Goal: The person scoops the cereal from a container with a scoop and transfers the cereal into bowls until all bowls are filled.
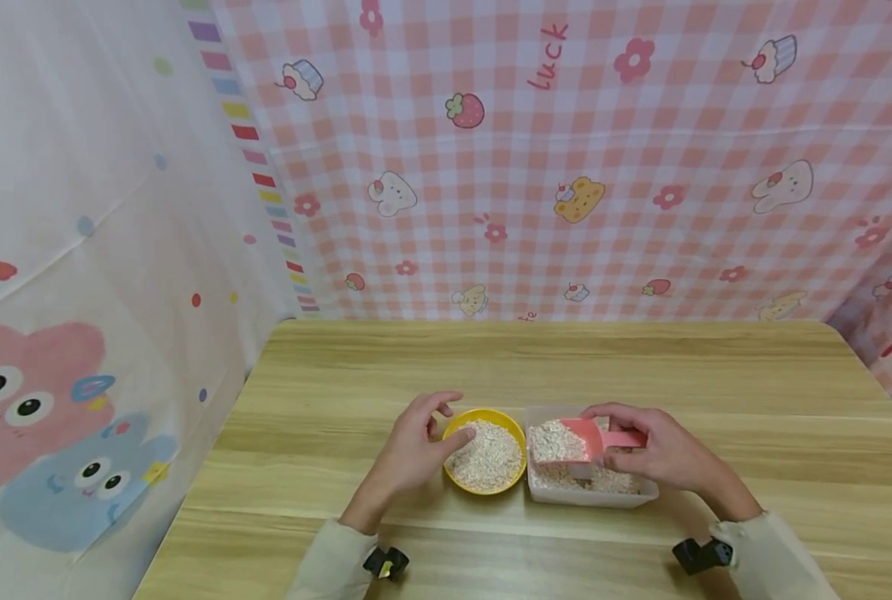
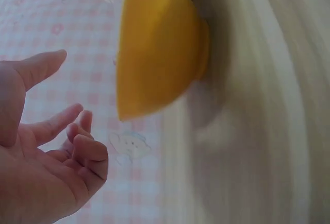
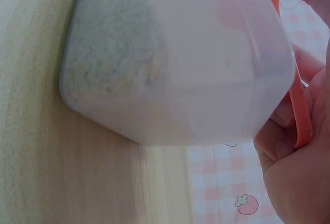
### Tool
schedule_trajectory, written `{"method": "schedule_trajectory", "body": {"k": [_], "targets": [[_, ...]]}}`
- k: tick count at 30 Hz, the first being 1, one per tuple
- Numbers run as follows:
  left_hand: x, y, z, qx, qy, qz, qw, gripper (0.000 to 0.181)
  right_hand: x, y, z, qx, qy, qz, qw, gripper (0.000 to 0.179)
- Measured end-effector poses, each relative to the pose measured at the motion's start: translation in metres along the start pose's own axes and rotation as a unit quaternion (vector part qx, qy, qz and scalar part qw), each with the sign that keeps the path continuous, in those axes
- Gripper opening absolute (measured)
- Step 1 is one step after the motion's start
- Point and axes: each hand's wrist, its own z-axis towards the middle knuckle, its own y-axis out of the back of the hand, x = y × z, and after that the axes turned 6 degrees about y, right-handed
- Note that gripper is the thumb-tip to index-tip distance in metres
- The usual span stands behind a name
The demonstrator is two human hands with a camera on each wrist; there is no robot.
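Note:
A yellow bowl (image 1: 522,467) filled with pale flakes like oats (image 1: 487,457) stands on the table. My left hand (image 1: 416,446) is at its left side, thumb over the rim and fingers loosely bent; in the left wrist view the hand (image 2: 56,147) looks apart from the bowl (image 2: 160,49). My right hand (image 1: 659,446) grips the handle of a pink scoop (image 1: 588,437), which is heaped with the same flakes. The scoop lies over a translucent plastic container (image 1: 596,498) that holds more flakes. In the right wrist view, the container's wall (image 3: 206,95) hides most of the scoop.
The wooden table (image 1: 386,358) extends around the bowl and container, which stand side by side. A pink checked cloth (image 1: 521,167) hangs behind the table, and a white printed cloth (image 1: 116,208) hangs on the left.

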Motion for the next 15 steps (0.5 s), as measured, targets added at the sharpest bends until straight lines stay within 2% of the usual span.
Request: {"method": "schedule_trajectory", "body": {"k": [3,9,15], "targets": [[0.007,0.002,0.0,0.021,0.012,0.013,0.9996,0.059,0.0,0.0,0.0,0.0,-0.004,0.003,1.0,0.045],[0.016,0.002,-0.001,0.103,0.062,0.021,0.9925,0.09,0.0,0.0,0.0,-0.003,-0.009,-0.001,1.0,0.045],[0.022,-0.002,0.0,0.172,0.06,0.007,0.9833,0.114,0.0,-0.001,0.0,-0.007,-0.015,0.001,0.9999,0.045]]}}
